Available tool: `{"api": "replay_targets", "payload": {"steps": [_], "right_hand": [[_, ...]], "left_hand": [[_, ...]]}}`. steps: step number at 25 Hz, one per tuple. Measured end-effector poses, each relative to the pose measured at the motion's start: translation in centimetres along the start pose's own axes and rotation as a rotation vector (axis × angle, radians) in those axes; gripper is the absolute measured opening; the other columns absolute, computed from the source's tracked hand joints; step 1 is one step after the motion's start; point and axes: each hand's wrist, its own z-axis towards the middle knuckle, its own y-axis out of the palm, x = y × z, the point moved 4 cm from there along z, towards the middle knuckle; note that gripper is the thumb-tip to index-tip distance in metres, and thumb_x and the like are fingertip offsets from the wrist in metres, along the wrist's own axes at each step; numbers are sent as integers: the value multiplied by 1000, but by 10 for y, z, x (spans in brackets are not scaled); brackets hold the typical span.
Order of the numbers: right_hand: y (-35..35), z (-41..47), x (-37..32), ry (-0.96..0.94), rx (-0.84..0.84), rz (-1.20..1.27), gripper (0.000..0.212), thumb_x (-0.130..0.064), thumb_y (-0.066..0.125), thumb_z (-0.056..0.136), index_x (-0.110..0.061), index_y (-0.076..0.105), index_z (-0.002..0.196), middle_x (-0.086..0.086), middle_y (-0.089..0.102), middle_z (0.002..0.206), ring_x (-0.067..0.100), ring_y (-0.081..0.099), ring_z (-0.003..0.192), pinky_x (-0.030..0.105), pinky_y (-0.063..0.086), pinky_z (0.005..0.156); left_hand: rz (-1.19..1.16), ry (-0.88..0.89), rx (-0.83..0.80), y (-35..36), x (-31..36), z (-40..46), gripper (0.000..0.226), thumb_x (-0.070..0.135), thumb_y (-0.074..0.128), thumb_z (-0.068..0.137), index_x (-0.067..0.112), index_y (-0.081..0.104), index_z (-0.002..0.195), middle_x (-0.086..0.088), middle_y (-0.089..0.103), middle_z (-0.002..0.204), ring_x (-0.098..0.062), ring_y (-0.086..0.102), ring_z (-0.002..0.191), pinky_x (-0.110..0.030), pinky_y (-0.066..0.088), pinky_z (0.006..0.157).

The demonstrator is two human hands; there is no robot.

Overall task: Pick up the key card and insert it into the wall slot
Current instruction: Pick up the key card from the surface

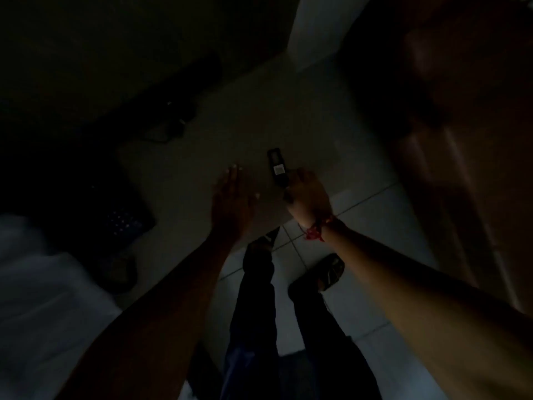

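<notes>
The room is very dark. My right hand, with a red thread around its wrist, is closed on a dark narrow key card that bears a small pale label. The card points up and away from me over the dim floor. My left hand is beside it on the left, flat, fingers straight and together, holding nothing. A gap separates the left hand from the card. No wall slot can be made out in the darkness.
A brown wooden door fills the right side. A pale wall edge stands at top centre. My legs and sandalled feet are on the tiled floor below. White fabric lies at left, with dark objects on the floor.
</notes>
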Motion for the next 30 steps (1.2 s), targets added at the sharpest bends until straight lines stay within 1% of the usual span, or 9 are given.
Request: {"api": "replay_targets", "payload": {"steps": [4,9,12,15,17,20,23,27,30], "right_hand": [[9,19,-3,20,86,-1,39,-26,53,90,-7,53,124,18,61,115,36,55,103,46,51,84],[20,16,0,-17,102,44,45,-33,39,83,-11,57,119,21,62,112,42,56,101,53,54,81],[22,23,4,-7,88,22,38,-24,42,86,-11,59,118,21,64,113,42,56,104,56,53,84],[25,26,3,-52,87,13,42,-37,38,89,-12,59,116,14,68,105,38,58,104,50,54,82],[29,25,1,-75,118,59,38,-41,43,91,-13,58,113,12,68,100,34,60,99,49,55,79],[37,23,4,-111,147,55,35,-37,44,92,-10,60,107,14,67,97,32,60,94,45,55,77],[45,25,12,-102,137,31,31,-27,58,92,-7,58,115,18,64,103,33,58,99,43,53,80],[39,22,13,-71,183,33,33,-28,56,95,-6,56,120,20,63,106,32,58,98,42,53,80],[14,19,11,-65,200,17,32,-17,56,92,-3,56,120,23,62,111,35,57,107,45,51,91]], "left_hand": [[14,-51,67,24,-2,8,78,55,32,105,10,7,163,-10,7,173,-27,10,160,-54,17,128],[49,-66,116,46,-5,16,88,66,30,100,9,7,163,-13,9,172,-30,9,160,-59,13,128],[43,-67,153,51,-4,16,88,68,28,100,8,11,162,-13,12,172,-30,11,160,-60,16,128],[1,-76,172,53,-4,17,87,67,30,100,9,12,162,-12,13,172,-29,12,160,-60,15,128],[5,-86,184,56,-4,18,87,66,31,99,9,11,162,-12,12,172,-29,10,160,-60,14,128],[-3,-87,211,60,-5,17,87,66,32,99,10,12,162,-11,13,172,-27,10,160,-59,12,128],[-6,-84,239,62,-5,18,88,67,33,99,11,11,162,-9,12,172,-26,10,160,-58,11,129],[-8,-84,246,63,-6,19,88,67,34,98,11,13,162,-9,14,172,-26,11,160,-56,9,129],[-17,-79,186,56,-5,14,88,66,35,99,11,11,163,-9,11,173,-26,10,160,-56,8,129]]}}
